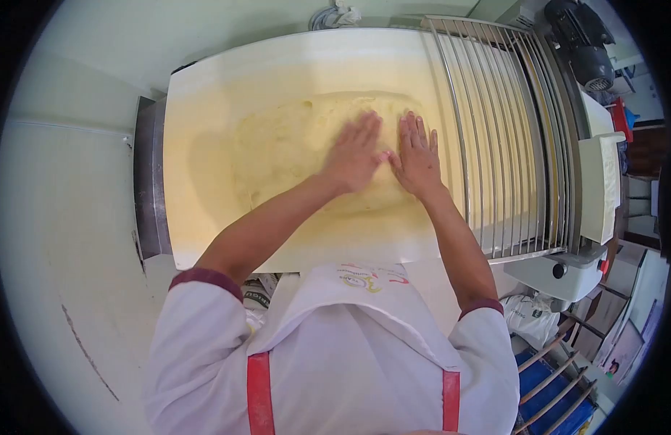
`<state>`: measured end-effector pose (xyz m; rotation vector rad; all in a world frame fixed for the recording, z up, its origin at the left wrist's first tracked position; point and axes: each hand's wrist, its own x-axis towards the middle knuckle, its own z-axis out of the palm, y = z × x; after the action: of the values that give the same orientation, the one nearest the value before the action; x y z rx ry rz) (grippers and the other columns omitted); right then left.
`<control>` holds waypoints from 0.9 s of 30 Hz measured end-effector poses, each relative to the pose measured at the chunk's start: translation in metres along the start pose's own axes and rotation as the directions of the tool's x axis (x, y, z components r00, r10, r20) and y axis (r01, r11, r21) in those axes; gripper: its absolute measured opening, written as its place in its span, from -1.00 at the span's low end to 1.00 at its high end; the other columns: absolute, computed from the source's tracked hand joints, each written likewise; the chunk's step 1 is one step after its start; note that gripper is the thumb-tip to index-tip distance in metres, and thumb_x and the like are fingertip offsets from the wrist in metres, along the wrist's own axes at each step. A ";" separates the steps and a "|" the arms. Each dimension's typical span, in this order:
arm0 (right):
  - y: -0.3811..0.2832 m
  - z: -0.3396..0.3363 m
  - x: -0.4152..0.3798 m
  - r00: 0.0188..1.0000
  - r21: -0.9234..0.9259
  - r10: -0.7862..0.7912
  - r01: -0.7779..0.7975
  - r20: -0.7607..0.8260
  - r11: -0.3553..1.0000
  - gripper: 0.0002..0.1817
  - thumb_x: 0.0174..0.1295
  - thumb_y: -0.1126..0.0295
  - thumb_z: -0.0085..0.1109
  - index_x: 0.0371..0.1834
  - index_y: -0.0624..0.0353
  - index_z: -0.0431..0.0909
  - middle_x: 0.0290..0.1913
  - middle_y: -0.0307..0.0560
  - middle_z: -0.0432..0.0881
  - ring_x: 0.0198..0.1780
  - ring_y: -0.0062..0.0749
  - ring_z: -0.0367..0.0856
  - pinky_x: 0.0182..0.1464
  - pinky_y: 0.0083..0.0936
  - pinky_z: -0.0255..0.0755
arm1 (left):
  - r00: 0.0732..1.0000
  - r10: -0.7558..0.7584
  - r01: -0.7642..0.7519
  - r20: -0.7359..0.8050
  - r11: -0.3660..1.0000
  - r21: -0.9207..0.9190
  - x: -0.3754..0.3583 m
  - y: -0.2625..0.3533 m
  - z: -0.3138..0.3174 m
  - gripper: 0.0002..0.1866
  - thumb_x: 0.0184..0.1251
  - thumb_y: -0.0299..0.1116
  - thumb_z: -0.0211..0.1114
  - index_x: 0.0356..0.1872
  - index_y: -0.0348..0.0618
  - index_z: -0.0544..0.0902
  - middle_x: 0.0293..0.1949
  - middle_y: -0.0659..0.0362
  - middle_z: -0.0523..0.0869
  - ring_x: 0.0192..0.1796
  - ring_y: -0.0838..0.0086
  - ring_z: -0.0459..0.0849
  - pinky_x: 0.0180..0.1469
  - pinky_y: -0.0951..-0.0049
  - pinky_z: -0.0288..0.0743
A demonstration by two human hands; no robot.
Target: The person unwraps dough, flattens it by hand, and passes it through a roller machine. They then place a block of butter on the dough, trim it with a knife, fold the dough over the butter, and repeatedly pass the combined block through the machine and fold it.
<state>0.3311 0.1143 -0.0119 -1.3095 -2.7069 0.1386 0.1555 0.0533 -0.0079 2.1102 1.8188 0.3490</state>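
Observation:
A wide, flattened slab of pale yellow dough (281, 148) lies across the middle of a white work surface (205, 80). My left hand (356, 152) is over the dough right of its middle, palm down with fingers stretched out, a little blurred by motion. Beside it, my right hand (418, 154) lies flat near the slab's right end, its fingers extended. The two thumbs come close together, perhaps touching. Neither hand grips anything. Parts of the dough are hidden beneath my hands and forearms.
A metal bar guard (488, 138) covers the right part of the surface, beside a machine with a dark motor (580, 45). A grey metal edge (151, 174) borders the left end. A white sack (530, 319) sits low on the right, near a rack with bars (556, 388).

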 end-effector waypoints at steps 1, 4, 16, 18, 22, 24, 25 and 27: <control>-0.001 0.002 0.000 1.000 -0.013 0.009 -0.008 0.026 1.000 -0.17 0.41 -0.12 -0.17 0.55 0.23 -0.08 0.58 0.11 -0.09 0.59 -0.04 -0.13 0.52 0.11 -0.24 | 0.999 -0.018 0.020 -0.031 0.998 0.066 0.004 -0.014 -0.003 -0.23 0.53 0.03 -0.18 0.52 -0.33 -0.10 0.56 -0.05 -0.10 0.61 0.21 -0.20 0.58 0.13 -0.33; -0.010 0.006 0.005 0.992 -0.047 0.124 -0.123 0.032 0.991 -0.16 0.42 -0.14 -0.24 0.56 0.23 -0.13 0.60 0.09 -0.14 0.61 -0.10 -0.21 0.53 0.10 -0.29 | 0.994 -0.100 0.104 -0.033 0.977 0.185 0.010 -0.040 -0.005 -0.24 0.54 0.03 -0.23 0.52 -0.33 -0.14 0.57 -0.05 -0.14 0.61 0.21 -0.23 0.58 0.16 -0.33; -0.034 0.016 -0.018 1.000 -0.106 0.003 -0.004 -0.009 0.994 -0.17 0.45 -0.14 -0.36 0.57 0.25 -0.20 0.61 0.07 -0.19 0.62 -0.16 -0.25 0.54 0.11 -0.36 | 0.982 -0.104 0.131 -0.156 0.976 0.173 -0.096 -0.092 -0.016 -0.31 0.52 -0.04 -0.16 0.52 -0.22 0.00 0.55 -0.01 -0.01 0.59 0.18 -0.07 0.56 0.10 -0.21; -0.039 0.014 -0.004 0.999 -0.136 0.038 -0.039 -0.005 0.990 -0.18 0.45 -0.13 -0.36 0.56 0.25 -0.17 0.61 0.06 -0.18 0.62 -0.15 -0.24 0.54 0.09 -0.35 | 0.962 -0.170 0.213 -0.215 0.958 0.194 -0.089 -0.084 -0.017 -0.32 0.52 -0.05 -0.15 0.52 -0.21 0.01 0.55 0.00 0.02 0.58 0.18 -0.05 0.56 0.10 -0.20; -0.049 0.014 -0.009 0.996 -0.130 0.084 -0.085 -0.010 0.988 -0.19 0.44 -0.13 -0.36 0.56 0.23 -0.13 0.60 0.07 -0.15 0.61 -0.14 -0.23 0.54 0.06 -0.32 | 0.944 -0.186 0.243 -0.274 0.950 0.195 -0.096 -0.074 -0.009 -0.33 0.51 -0.06 -0.10 0.51 -0.19 0.04 0.54 0.00 0.06 0.58 0.20 -0.03 0.56 0.12 -0.19; -0.043 0.021 -0.011 0.997 -0.045 0.051 -0.054 -0.061 0.998 -0.25 0.44 -0.07 -0.26 0.54 0.22 -0.03 0.58 0.11 -0.05 0.60 -0.09 -0.15 0.54 0.05 -0.27 | 0.951 -0.171 0.196 -0.258 0.978 0.073 -0.096 -0.083 -0.011 -0.38 0.50 -0.11 -0.04 0.47 -0.19 0.16 0.51 0.00 0.13 0.57 0.19 0.02 0.55 0.14 -0.15; -0.040 0.021 -0.014 0.996 -0.004 0.031 -0.032 -0.082 0.999 -0.27 0.44 -0.03 -0.21 0.52 0.22 0.02 0.56 0.13 0.00 0.59 -0.06 -0.11 0.53 0.04 -0.24 | 0.955 -0.167 0.175 -0.247 0.985 0.008 -0.100 -0.088 -0.012 -0.41 0.50 -0.13 -0.01 0.45 -0.18 0.22 0.50 0.00 0.16 0.56 0.19 0.05 0.55 0.15 -0.12; -0.025 0.015 -0.035 0.977 0.264 0.021 0.036 -0.213 0.964 -0.36 0.43 0.10 -0.10 0.47 0.23 0.15 0.52 0.17 0.12 0.56 0.00 -0.02 0.52 -0.01 -0.15 | 0.923 -0.098 0.039 -0.373 0.986 -0.162 -0.120 -0.110 -0.017 -0.48 0.43 -0.21 0.10 0.35 -0.14 0.37 0.42 0.02 0.32 0.48 0.16 0.20 0.50 0.16 0.00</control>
<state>0.3309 0.0707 -0.0260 -1.1625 -2.4130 0.3292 0.0305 -0.0499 -0.0334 1.9689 1.9909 0.9041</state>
